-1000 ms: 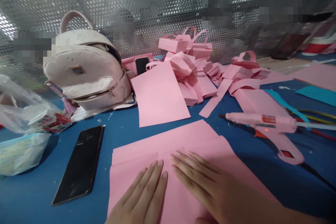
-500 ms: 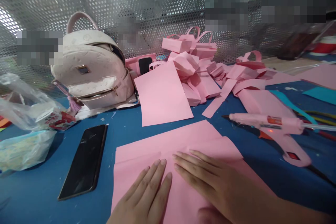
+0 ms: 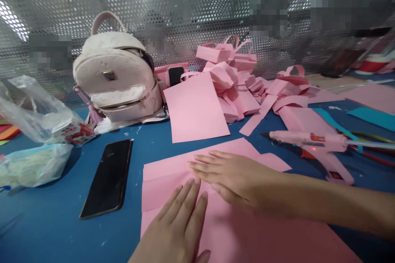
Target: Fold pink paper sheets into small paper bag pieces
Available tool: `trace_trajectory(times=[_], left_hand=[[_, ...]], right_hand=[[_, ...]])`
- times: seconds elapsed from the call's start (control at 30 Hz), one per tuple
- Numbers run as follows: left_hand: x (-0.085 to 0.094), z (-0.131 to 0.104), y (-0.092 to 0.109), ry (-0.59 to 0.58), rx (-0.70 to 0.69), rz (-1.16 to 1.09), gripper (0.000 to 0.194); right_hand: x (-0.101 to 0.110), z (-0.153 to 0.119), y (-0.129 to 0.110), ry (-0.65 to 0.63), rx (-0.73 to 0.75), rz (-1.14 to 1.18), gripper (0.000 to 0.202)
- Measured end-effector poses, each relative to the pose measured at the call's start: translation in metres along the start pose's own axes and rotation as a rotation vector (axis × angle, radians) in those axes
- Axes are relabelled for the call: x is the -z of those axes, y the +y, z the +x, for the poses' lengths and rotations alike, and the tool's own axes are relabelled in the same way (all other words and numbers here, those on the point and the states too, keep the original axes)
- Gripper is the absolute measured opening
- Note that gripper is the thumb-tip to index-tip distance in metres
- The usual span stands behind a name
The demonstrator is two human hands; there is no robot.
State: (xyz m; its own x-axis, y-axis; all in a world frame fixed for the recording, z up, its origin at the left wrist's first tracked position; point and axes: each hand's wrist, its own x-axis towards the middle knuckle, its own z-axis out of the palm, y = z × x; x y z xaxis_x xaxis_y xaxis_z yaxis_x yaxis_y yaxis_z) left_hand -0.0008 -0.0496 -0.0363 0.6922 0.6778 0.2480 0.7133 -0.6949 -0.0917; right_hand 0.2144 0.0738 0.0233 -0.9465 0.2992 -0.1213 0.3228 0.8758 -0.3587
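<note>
1. Sheet [image 3: 247, 230]: large pink paper, flat on the blue worktop [image 3: 49, 230] at the near edge, its far part folded toward us; we see a crease line running across beneath both hands.
2. Left hand [image 3: 179, 230]: palm down on the sheet, fingers [image 3: 189, 199] straight and pressed together, holding nothing; tips just short of the fold.
3. Right hand [image 3: 237, 178]: flat on the folded flap, fingers [image 3: 203, 166] extended and close together, pointing left along the crease; pinching nothing.
4. Phone [image 3: 108, 178]: black, face up, just left of the sheet; not touching it.
5. Glue gun [image 3: 311, 144]: pink, lying on its side right of the sheet, near the right forearm; a small red light shows on it.
6. Second sheet [image 3: 196, 109]: pink, propped beyond the fold; paper bags [image 3: 228, 55] heaped behind it; backpack [image 3: 119, 78] to the left; plastic bags [image 3: 33, 139] at far left.
7. Risks, as we judge them: uneven pressure could skew the crease or wrinkle the flap; the sheet may slide on the smooth worktop if the left hand lifts; the right forearm could brush the glue gun, whose light suggests heat, and scorch skin or smear paper; a sideways sweep might nudge the phone.
</note>
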Motion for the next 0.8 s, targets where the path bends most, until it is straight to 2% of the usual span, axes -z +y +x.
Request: trace_trajectory(times=[0.17,0.3,0.43,0.57,0.63,0.8], left_hand=[[0.007,0.002,0.002,-0.037,0.038,-0.124,0.073],[0.013,-0.001,0.004,-0.064,0.048,-0.157,0.071],[0.018,-0.001,0.007,-0.072,0.090,-0.193,0.064],[0.025,0.004,0.008,-0.139,0.155,-0.343,0.062],[0.028,0.005,0.008,-0.136,0.168,-0.395,0.062],[0.029,0.001,0.010,-0.150,0.174,-0.430,0.056]], right_hand=[[0.013,0.017,0.001,-0.057,0.034,-0.011,0.050],[0.016,0.033,-0.001,-0.062,0.137,-0.053,0.048],[0.016,0.057,-0.015,-0.076,0.211,-0.156,0.046],[0.014,0.083,-0.034,-0.066,0.256,-0.259,0.045],[0.012,0.093,-0.042,-0.065,0.267,-0.292,0.044],[0.001,0.103,-0.051,-0.029,0.283,-0.332,0.045]])
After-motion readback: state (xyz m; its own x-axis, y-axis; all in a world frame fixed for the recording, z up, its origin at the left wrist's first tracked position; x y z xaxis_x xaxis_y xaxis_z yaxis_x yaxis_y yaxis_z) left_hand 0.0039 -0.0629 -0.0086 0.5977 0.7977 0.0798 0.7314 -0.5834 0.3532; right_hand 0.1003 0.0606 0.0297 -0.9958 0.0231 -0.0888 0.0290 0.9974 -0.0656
